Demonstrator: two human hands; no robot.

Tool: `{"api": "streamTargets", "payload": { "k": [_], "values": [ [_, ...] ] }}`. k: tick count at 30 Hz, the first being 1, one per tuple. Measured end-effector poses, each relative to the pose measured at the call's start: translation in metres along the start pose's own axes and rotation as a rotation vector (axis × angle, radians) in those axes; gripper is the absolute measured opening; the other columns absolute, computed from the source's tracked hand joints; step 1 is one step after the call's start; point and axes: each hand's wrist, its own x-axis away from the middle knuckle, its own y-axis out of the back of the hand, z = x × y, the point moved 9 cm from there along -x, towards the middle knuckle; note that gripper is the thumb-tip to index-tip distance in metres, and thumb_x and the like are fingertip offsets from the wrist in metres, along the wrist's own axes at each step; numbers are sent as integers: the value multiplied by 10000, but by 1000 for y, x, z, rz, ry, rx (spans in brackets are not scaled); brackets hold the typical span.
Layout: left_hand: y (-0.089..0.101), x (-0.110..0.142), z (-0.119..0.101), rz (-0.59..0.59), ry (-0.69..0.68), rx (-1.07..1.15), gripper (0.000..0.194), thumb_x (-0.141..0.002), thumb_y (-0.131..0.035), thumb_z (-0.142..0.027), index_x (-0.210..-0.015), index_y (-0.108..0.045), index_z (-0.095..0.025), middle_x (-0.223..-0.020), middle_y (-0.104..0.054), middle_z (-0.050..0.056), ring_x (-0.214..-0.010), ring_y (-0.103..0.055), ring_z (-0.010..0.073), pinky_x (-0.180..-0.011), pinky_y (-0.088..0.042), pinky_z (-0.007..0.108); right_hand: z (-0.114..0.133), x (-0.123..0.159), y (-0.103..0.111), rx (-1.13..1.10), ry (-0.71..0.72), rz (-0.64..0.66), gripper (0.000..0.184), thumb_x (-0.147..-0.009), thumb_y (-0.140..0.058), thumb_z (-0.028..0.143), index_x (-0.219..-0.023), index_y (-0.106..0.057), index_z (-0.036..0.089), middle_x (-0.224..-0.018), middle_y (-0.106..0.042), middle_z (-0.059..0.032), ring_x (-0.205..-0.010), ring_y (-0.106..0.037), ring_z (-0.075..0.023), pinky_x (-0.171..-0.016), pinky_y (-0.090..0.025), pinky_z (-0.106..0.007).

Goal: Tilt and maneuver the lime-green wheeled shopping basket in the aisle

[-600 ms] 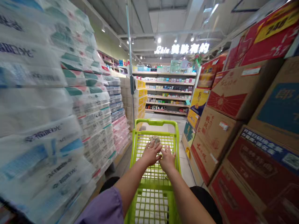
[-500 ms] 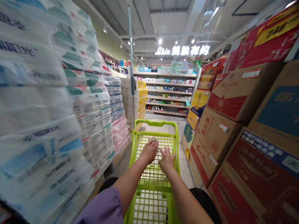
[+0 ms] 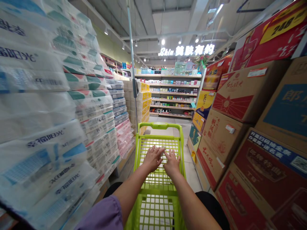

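Note:
Both my hands reach forward, palms down, into the basket of a lime green shopping cart (image 3: 158, 126) in front of me. My left hand (image 3: 153, 158) has its fingers stretched out and slightly apart, low over the cart's mesh. Close beside it on the right, my right hand (image 3: 171, 162) has spread fingers and holds nothing. A small pale bit (image 3: 164, 150) shows between the fingertips of the two hands; I cannot make out what it is. The sleeve on my left arm is purple.
This is a narrow shop aisle. Stacked plastic-wrapped tissue packs (image 3: 48, 105) wall the left side, and stacked red and brown cardboard boxes (image 3: 242, 105) wall the right. A metal pole (image 3: 132, 64) rises by the cart's far left corner. Product shelves (image 3: 172, 95) cross the aisle's far end.
The roundish item seen at my left hand's fingertips is no longer visible. The left hand has lowered and flattened over the basket. The right hand has hardly moved.

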Motion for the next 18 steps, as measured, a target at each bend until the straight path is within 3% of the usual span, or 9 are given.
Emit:
{"api": "streamTargets", "payload": {
  "k": [3, 6, 9, 13, 15, 18],
  "values": [
    [-1, -3, 12, 11, -4, 23, 487, -884, -528, -230, -1355, -465, -339, -1437, -479, 17, -1382, -333, 278, -1138, -239, 528, 0, 1, 1, -15, 4, 4, 817, -654, -516, 31, -1412, -422, 323, -1564, -252, -72, -1464, -116, -244, -1136, -30, -558],
    [13, -5, 44, -52, 124, 54, 466, -819, -560, -106, -1259, -578, -256, -1358, -559, 69, -1354, -389, 259, -1125, -299, 478, -1, 1, 1, -30, 4, 5, 807, -641, -506, 26, -1393, -451, 317, -1567, -239, -69, -1465, -112, -242, -1137, -20, -562],
    [24, 2, 60, -126, 207, 28, 533, -751, -540, -25, -1261, -577, -176, -1445, -458, 129, -1398, -309, 293, -1119, -298, 491, 0, 1, 0, -31, 9, 7, 800, -641, -506, 29, -1389, -458, 307, -1568, -237, -73, -1464, -115, -247, -1139, -26, -561],
    [18, 17, 24, -70, 8, -24, 692, -757, -550, -92, -1392, -424, -337, -1487, -409, 24, -1387, -306, 312, -1113, -245, 557, 1, 1, -1, -24, 18, 7, 814, -644, -520, 26, -1406, -437, 302, -1566, -240, -82, -1465, -106, -252, -1141, -41, -558],
    [17, 24, 8, -81, -44, -32, 570, -813, -560, -204, -1341, -462, -394, -1443, -454, -4, -1345, -356, 320, -1096, -218, 608, 1, 1, -1, -23, 19, 3, 813, -652, -527, 31, -1410, -428, 308, -1567, -239, -77, -1466, -104, -252, -1142, -42, -557],
    [22, 27, 4, -136, -31, 9, 314, -829, -566, -256, -1140, -599, -286, -1230, -584, 47, -1195, -480, 279, -1060, -307, 556, 1, 2, 0, -19, 14, 5, 793, -666, -525, 39, -1405, -434, 314, -1566, -249, -58, -1466, -98, -250, -1145, -32, -557]
  ]
}}
